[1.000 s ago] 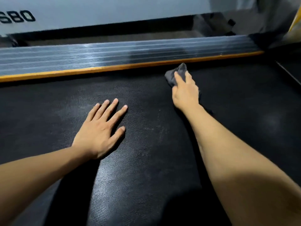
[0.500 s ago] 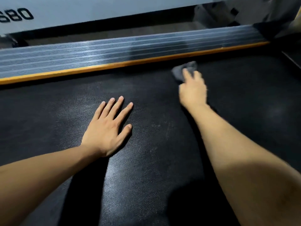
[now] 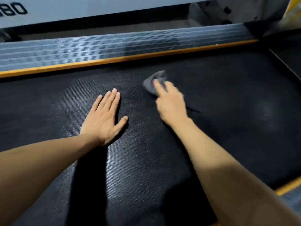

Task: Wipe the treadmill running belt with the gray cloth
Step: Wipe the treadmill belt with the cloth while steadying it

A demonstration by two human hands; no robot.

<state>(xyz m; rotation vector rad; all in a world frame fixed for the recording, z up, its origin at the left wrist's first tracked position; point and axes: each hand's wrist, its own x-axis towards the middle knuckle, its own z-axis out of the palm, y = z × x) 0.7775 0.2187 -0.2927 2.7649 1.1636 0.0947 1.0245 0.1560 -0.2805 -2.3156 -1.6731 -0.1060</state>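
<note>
The black textured running belt [image 3: 228,111] fills most of the head view, with pale dusty smears on it. My right hand [image 3: 171,105] presses the small gray cloth [image 3: 154,82] flat on the belt near the middle; the cloth sticks out beyond my fingertips and is blurred by motion. My left hand [image 3: 104,119] lies palm down on the belt just to the left, fingers spread, holding nothing. About a hand's width of belt separates the two hands.
A ribbed grey side rail [image 3: 114,46] with an orange edge strip [image 3: 114,60] runs along the far side of the belt. A second orange strip [image 3: 288,186] shows at the lower right. A pale panel with dark lettering [image 3: 16,9] stands behind.
My right hand has slid the cloth back from the orange strip toward me and to the left. The left hand stays flat on the belt, its fingers now closer together.
</note>
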